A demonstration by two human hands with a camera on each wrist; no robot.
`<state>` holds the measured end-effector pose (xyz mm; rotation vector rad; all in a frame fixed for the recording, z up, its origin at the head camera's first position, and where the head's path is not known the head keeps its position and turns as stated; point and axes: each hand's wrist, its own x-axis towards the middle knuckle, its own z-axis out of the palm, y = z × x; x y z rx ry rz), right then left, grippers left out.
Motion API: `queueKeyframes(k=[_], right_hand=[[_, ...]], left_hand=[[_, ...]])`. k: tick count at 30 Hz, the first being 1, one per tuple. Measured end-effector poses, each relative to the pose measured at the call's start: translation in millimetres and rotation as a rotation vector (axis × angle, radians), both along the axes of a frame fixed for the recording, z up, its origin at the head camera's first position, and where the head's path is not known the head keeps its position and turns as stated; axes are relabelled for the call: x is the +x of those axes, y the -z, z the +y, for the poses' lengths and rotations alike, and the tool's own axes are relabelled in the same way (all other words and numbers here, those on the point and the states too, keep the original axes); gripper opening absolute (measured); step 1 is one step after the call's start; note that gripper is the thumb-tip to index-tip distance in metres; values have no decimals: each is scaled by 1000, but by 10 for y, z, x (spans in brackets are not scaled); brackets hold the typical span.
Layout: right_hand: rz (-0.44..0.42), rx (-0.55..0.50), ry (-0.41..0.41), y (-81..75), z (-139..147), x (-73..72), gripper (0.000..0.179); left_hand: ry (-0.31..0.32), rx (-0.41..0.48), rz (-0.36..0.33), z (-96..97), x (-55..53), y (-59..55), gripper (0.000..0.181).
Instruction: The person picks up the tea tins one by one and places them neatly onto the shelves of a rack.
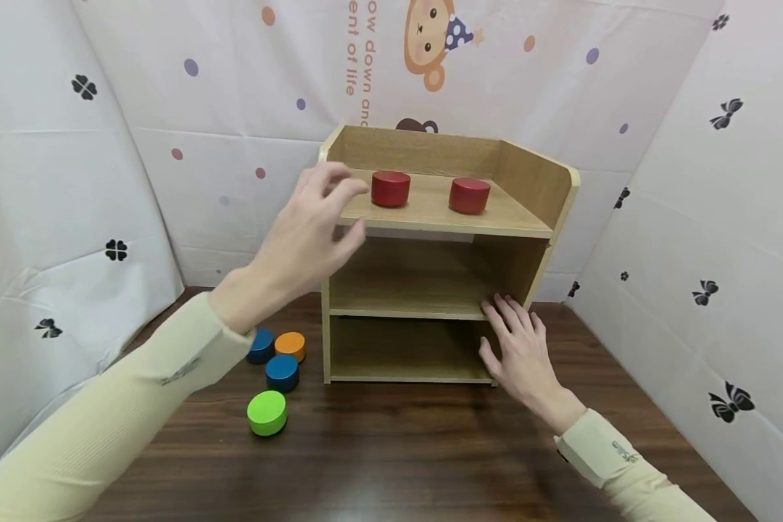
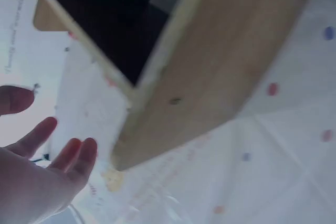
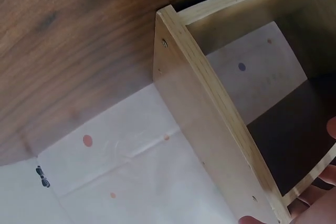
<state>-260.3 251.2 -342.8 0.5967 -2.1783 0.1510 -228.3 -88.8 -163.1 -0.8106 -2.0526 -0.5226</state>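
Observation:
My left hand [image 1: 307,232] is raised at the upper left corner of the wooden shelf unit [image 1: 424,226]. Its fingers are loosely bent and hold nothing, with the fingertips just left of a red round block [image 1: 390,189] on the top board. A second red round block [image 1: 469,196] stands to the right on that same board. My right hand [image 1: 518,355] rests against the unit's right front edge, at the middle board. The right wrist view shows its fingers [image 3: 328,176] across that board's edge, with one fingertip outside the side panel [image 3: 205,114].
On the dark wood table [image 1: 391,449], left of the unit, stand a green round block [image 1: 267,413], two blue ones [image 1: 282,373] and an orange one [image 1: 290,346]. The left forearm partly covers the rear blue block. Patterned white cloth [image 1: 235,87] hangs behind and at both sides.

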Motion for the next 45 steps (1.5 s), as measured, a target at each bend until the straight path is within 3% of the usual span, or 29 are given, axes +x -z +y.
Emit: queueKeyframes(k=[5,8,11,14,16,20,24,30,45], right_hand=[[-15,5,-1,13,-24,0,51],[-19,1,1,19,-41,-2,52],[-24,-8,5,26,-51,10,54],[-24,-11,10,31,-50,17,55],[-17,-11,16,27,-45,18,55],[10,-10,18,8,-36,12,53],[25,-7,6,1,-37,15,54],[19,-2,9,29,-60,8,56],[20,6,21,35,-46,-9,56]], left_hand=[[-1,128,60,-391,16,351,26],[-38,181,-31,-664,-8,592,23],[-81,106,-282,-965,-103,844,25],[-124,-87,-582,-1260,-277,1137,34],[-146,-211,-741,-1422,-411,1341,45],[-146,-294,-906,-1612,-630,1684,65],[-115,-283,-966,-1662,-731,1874,74],[-101,-261,-993,-1662,-824,2043,77],[-133,-203,-940,-1607,-889,2217,62]])
